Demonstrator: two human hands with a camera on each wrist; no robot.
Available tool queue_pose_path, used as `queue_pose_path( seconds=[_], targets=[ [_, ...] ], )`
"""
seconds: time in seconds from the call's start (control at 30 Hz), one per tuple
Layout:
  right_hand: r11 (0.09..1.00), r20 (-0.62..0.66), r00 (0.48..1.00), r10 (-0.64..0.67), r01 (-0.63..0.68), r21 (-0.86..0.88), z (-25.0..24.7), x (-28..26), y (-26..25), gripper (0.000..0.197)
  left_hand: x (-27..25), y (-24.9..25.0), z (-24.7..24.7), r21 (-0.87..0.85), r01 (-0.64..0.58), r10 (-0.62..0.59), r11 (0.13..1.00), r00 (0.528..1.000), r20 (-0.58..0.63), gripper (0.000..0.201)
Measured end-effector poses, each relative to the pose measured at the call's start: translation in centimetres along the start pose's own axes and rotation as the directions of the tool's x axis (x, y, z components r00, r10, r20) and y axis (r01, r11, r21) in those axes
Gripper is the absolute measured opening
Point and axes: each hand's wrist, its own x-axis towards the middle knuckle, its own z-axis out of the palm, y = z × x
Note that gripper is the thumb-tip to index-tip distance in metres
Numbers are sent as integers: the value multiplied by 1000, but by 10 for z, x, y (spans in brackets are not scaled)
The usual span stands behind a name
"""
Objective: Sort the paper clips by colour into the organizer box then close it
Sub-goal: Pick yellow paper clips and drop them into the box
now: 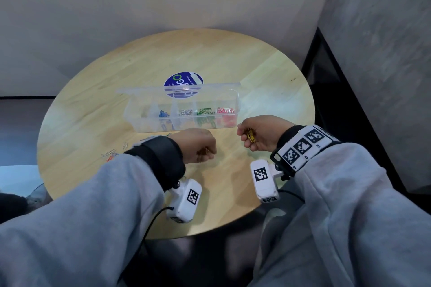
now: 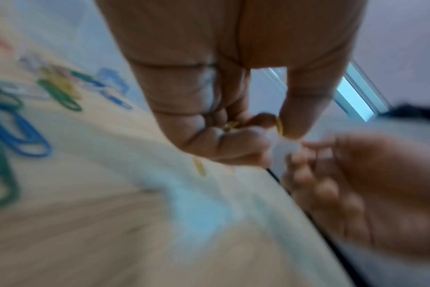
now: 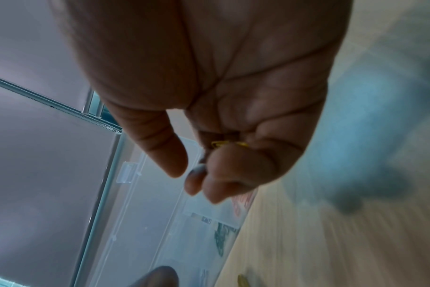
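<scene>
The clear organizer box (image 1: 236, 100) stands mid-table with its lid up. Blue clips (image 1: 164, 114), silver clips (image 1: 185, 112), green clips (image 1: 205, 112) and red clips (image 1: 225, 110) lie in separate compartments. In front of the box, my left hand (image 1: 206, 154) is curled low over the table and pinches a yellow clip (image 2: 279, 124). Another yellow clip (image 2: 199, 169) lies on the wood just beneath it. My right hand (image 1: 247, 137) hovers near the box's right end, its fingers curled round a bunch of yellow clips (image 1: 251, 135), which also show in the palm (image 3: 228, 144).
Loose clips (image 1: 110, 155) in mixed colours lie at the table's left; among them are green clips (image 2: 59, 95) and blue clips (image 2: 20, 134). A round blue sticker (image 1: 183, 80) sits behind the box. The round wooden table (image 1: 233, 58) ends close to my body.
</scene>
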Motion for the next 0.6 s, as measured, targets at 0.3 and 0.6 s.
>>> queue_pose_path(
  seconds=[0.3, 0.6],
  targets=[
    [998, -3, 1000, 20, -20, -60, 3, 2, 0, 23, 4, 7, -4, -119, -5, -10, 993, 993, -120, 27],
    [996, -8, 999, 38, -39, -83, 3, 4, 0, 24, 16, 0, -1, 49, 43, -33, 998, 983, -182, 22]
  ],
)
